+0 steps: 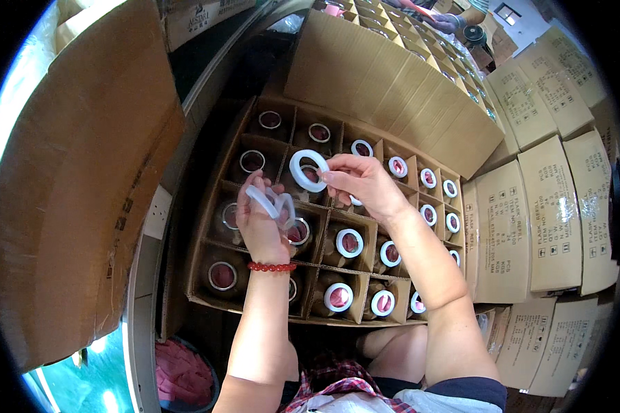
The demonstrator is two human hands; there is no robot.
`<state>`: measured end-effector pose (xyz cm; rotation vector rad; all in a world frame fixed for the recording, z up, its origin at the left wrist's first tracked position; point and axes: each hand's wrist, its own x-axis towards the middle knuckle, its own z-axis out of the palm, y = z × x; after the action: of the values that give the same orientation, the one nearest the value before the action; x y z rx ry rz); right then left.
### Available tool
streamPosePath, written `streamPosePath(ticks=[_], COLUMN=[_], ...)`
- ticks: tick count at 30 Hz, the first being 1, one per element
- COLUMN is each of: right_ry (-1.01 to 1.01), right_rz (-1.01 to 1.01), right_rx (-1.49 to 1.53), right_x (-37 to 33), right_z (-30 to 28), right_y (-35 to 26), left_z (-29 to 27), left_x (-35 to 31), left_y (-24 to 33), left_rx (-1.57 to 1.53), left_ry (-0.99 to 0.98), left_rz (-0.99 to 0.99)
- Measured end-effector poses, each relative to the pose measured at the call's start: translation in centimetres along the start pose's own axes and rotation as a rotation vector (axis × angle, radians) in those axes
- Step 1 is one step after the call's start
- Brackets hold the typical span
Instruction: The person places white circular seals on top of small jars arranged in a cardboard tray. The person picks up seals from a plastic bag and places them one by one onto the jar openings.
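Observation:
My right hand (366, 184) pinches a white ring (295, 171) between thumb and fingers, above a cell of a divided cardboard box (408, 153). My left hand (263, 234), with red beads at the wrist, is curled palm up just left of it, holding several translucent white rings (262, 202). Round-mouthed glass flasks (222, 275) stand upright in the cells, pink showing inside their mouths. White rings (339, 309) sit round the mouths in the right part of the box. Toward the left, the mouths show bare rims. My hands and forearms hide some cells.
Behind a raised cardboard flap (393, 93) lies another divided box (420, 43), with another person's gloved hand (445, 23) beyond it. Stacked cartons (503, 237) line the right. A large cardboard panel (83, 186) stands left, above a bin of pink material (182, 372).

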<state>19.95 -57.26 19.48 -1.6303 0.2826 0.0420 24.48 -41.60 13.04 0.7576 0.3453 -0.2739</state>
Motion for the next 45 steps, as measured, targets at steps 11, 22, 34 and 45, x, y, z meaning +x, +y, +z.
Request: streamPosePath(ticks=[11, 22, 34, 45], right_ry=[0.001, 0.046, 0.332, 0.096], right_rz=[-0.355, 0.017, -0.462, -0.429], right_rx=[-0.540, 0.080, -1.165, -1.551], right_x=[-0.2, 0.1, 12.1, 10.4], right_z=[-0.2, -0.3, -8.3, -8.2], right_y=[-0.5, 0.6, 9.0, 8.4], left_z=[0.6, -0.6, -0.8, -1.2], left_x=[-1.1, -0.3, 0.3, 0.4], left_y=[0.1, -1.1, -0.6, -1.4], left_rx=[0.178, -0.001, -0.216, -0.286], left_ry=[-0.368, -0.378, -0.208, -0.275], left_rz=[-0.190, -0.201, -0.179, -0.206])
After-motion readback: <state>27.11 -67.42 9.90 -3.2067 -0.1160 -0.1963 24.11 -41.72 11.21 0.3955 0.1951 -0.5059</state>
